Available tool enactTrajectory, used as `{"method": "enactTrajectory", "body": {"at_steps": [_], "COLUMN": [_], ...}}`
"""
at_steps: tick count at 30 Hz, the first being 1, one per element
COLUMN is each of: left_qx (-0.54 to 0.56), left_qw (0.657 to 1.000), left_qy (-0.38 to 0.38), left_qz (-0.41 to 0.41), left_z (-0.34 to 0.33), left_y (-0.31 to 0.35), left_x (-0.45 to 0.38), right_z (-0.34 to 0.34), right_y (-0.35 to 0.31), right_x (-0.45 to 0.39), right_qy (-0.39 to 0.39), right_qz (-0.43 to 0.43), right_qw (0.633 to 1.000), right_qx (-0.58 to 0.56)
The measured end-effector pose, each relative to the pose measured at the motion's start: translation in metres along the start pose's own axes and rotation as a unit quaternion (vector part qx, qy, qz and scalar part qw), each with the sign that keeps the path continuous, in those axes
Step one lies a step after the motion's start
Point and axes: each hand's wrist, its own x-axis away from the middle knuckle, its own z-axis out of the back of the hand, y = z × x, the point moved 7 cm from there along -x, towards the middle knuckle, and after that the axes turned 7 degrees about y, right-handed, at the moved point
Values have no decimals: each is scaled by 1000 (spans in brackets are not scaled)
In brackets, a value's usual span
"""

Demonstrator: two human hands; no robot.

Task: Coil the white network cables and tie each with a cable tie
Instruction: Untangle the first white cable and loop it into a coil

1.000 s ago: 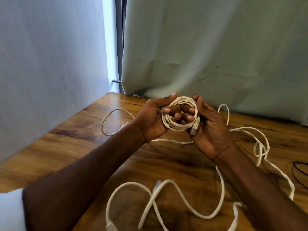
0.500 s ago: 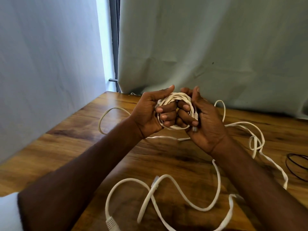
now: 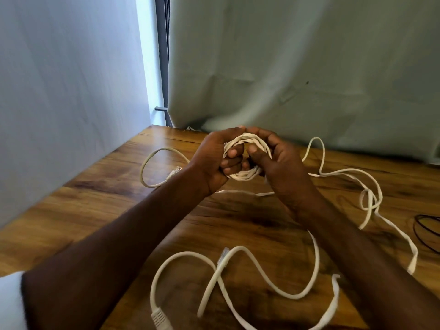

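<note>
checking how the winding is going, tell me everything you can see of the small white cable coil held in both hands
The small white cable coil is a tight ring of several turns of thin white network cable, roughly round, held upright above the brown wooden table near its far edge. The left hand grips its left side with fingers curled through the middle; the right hand grips its right side. The turns bunch unevenly. No tie shows on it.

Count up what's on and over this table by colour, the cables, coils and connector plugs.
White coil held in both hands: 1
White loose cable runs on the table: cannot separate, at least 2
Clear connector plugs: 3 visible
Black cable at the right edge: 1
Total: at least 7
</note>
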Motion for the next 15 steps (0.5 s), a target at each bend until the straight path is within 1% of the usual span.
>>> {"method": "enactTrajectory", "body": {"at_steps": [1, 3, 4, 6, 10, 13, 15], "left_qx": [6, 24, 27, 15, 17, 19, 5], "left_qw": [1000, 998, 997, 995, 985, 982, 984], "left_qy": [-16, -50, -64, -93, -163, -175, -167], "left_qz": [12, 34, 38, 35, 58, 69, 64], "left_z": [-2, -7, -8, -10, -17, -20, -20], "left_y": [0, 1, 3, 6, 7, 7, 6], "left_x": [1, 3, 3, 4, 13, 17, 16], "right_z": [1, -1, -2, -1, 3, 9, 15], "right_y": [4, 9, 9, 8, 6, 4, 3], "right_x": [-1, 0, 0, 0, 2, -1, -4], "right_qy": [-3, -13, -16, -10, 5, 8, 11], "right_qz": [-20, -84, -102, -104, -80, -56, -46], "right_qw": [1000, 990, 983, 979, 984, 993, 997], "right_qx": [-22, -115, -150, -175, -158, -101, -63]}}
